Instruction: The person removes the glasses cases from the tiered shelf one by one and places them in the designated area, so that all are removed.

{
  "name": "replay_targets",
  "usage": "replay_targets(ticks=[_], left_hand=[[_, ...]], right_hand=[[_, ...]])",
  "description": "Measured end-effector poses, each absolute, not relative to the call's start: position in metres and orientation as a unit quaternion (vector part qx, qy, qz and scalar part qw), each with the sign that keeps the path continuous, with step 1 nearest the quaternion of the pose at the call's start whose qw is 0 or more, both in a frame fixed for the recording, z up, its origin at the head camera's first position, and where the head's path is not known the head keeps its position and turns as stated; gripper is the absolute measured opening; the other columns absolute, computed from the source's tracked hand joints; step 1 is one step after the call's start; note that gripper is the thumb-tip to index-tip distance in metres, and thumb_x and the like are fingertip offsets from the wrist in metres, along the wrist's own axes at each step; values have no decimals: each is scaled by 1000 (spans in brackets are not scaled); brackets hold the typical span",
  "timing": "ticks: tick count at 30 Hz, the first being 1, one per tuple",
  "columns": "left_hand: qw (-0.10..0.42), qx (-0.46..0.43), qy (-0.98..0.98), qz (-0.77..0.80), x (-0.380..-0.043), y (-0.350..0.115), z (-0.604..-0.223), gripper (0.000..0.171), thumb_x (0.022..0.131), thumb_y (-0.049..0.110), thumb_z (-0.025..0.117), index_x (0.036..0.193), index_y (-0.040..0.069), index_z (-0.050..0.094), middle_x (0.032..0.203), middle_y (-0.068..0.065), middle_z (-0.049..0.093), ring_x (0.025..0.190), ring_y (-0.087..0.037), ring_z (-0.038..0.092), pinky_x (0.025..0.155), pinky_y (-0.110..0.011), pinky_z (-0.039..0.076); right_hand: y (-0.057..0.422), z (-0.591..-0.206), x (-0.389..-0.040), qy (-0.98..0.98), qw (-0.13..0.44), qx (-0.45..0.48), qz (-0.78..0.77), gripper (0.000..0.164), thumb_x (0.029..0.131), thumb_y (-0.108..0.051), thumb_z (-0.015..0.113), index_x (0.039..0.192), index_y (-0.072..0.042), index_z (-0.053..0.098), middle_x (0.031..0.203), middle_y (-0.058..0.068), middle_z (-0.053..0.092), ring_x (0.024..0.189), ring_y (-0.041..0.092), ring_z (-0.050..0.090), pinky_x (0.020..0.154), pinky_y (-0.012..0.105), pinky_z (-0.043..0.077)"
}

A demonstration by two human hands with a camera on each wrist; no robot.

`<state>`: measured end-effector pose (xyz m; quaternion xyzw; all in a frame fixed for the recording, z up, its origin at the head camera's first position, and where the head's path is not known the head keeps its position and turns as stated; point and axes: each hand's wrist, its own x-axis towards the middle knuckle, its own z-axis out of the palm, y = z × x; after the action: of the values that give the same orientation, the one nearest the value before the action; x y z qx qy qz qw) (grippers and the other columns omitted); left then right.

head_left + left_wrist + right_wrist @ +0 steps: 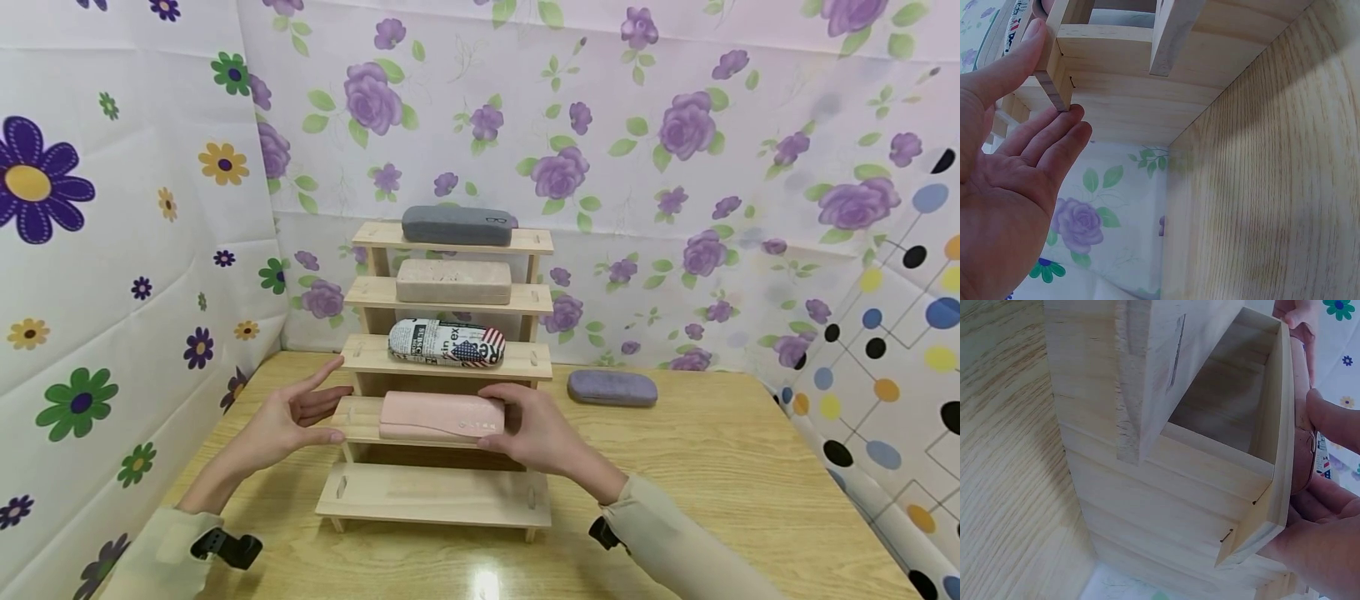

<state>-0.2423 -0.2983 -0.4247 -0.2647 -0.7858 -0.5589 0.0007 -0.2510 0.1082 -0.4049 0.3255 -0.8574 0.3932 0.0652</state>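
Left hand (pixel 288 418): thumb and fingers spread wide at the left end of a shelf on the wooden stand (pixel 431 493). Pink case (pixel 435 414): on that shelf, between the two hands; newsprint-patterned case (pixel 442 343) one shelf above, behind the fingers. Right hand (pixel 536 429): thumb and fingers holding the pink case's right end. Purple-grey case (pixel 612 388): on the table (pixel 697 467), beyond the right fingers.

Left fingers (pixel 1067 149) outstretched, right fingers (pixel 504 391) curled

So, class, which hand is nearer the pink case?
Right: right hand grips the pink case's right end; left hand, apart from it, is at the shelf's left end.
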Motion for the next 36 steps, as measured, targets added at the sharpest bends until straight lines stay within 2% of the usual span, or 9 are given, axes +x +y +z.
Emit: replay_targets(ticks=[4, 10, 22, 27, 36], left_hand=[[-1, -264, -786, -559, -242, -299, -424, 107, 85, -2, 86, 170, 18, 24, 151, -35, 47, 137, -42, 49, 102, -28, 53], [2, -269, -784, -559, -243, -299, -424, 107, 85, -3, 86, 170, 17, 24, 151, -35, 46, 138, -36, 51, 103, -29, 52], [0, -273, -782, -561, -241, -298, -424, 106, 86, -4, 85, 170, 14, 23, 151, -33, 48, 137, -47, 46, 103, -33, 53], [3, -272, -784, -558, -241, -298, -423, 106, 86, -3, 86, 170, 14, 24, 150, -33, 49, 137, -43, 48, 104, -35, 53], [2, -272, -786, -555, -242, -298, -423, 105, 86, -3, 86, 170, 15, 24, 151, -32, 49, 138, -34, 51, 105, -36, 52]], right_hand=[[110, -404, -250, -858, 60, 320, 397, 59, 78, -14, 96, 132, -11, 72, 126, 2, 73, 111, 20, 67, 100, 44, 55], [108, -401, -251, -862, 61, 320, 389, 64, 76, -23, 98, 133, -12, 72, 126, 2, 73, 109, 19, 68, 98, 43, 55], [111, -404, -250, -860, 45, 314, 400, 62, 77, -18, 97, 133, -11, 72, 124, 2, 73, 105, 17, 67, 93, 40, 56], [111, -403, -251, -862, 41, 316, 395, 65, 76, -20, 98, 134, -8, 71, 126, 3, 72, 105, 18, 67, 93, 41, 56], [110, -401, -252, -869, 31, 304, 390, 67, 72, -19, 99, 133, -11, 73, 129, 4, 72, 113, 20, 66, 103, 43, 53]])
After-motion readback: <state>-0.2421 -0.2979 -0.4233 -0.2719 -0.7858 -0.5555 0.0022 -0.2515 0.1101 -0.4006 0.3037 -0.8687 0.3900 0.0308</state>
